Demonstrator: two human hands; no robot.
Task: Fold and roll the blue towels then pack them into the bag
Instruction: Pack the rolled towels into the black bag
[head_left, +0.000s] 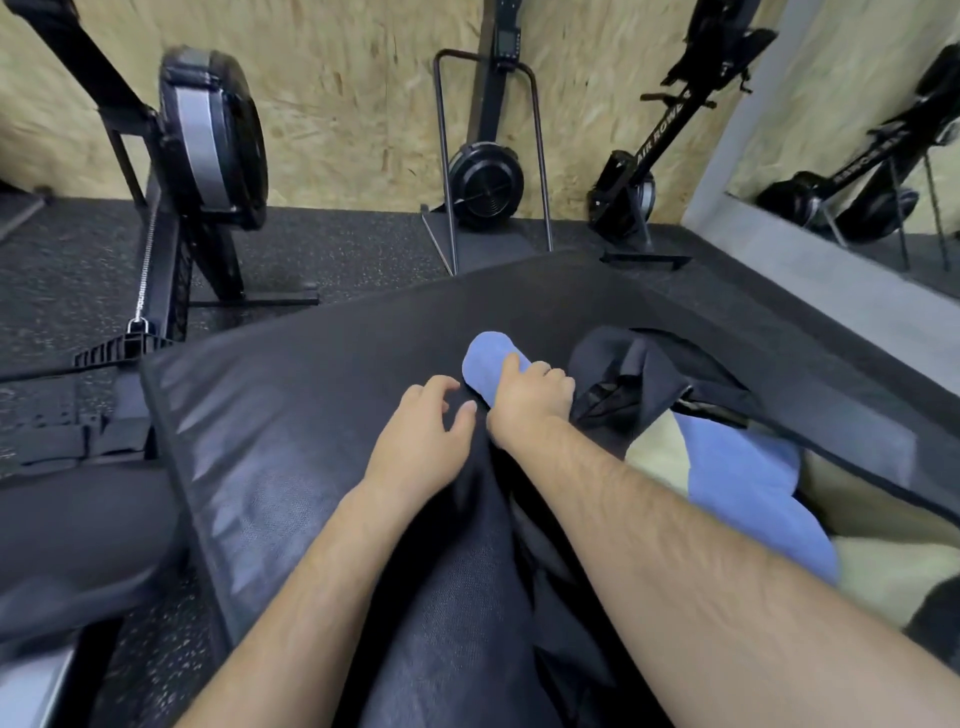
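The right hand (530, 395) grips the rolled blue towel (488, 361), fingers curled over the top of the roll and the thumb tucked out of our sight beneath it. We see the roll lying on the black mat (311, 395), its long axis running from near right to far left. The free end points away from us and to the left, while the near end is buried in the fist. The roll looks tight and even along the part we can see.

The left hand (421, 421) rests just beside the right wrist. Its fingers are loosely bent with the tips on the mat, and it holds nothing.

Just to the right of the gripping hand sits the dark bag (660, 374), crumpled and slumped on the mat. We cannot tell whether the knuckles touch its fabric, nor where its opening lies. Nearer to us and further right, a second blue towel (743, 488) lies unrolled and rumpled, partly over a pale beige surface (654, 441).

Beyond the mat, on speckled dark flooring (62, 260), three black rowing machines (485, 176) stand against a chipboard wall (337, 104). A mirror (857, 156) at the right reflects one of them.
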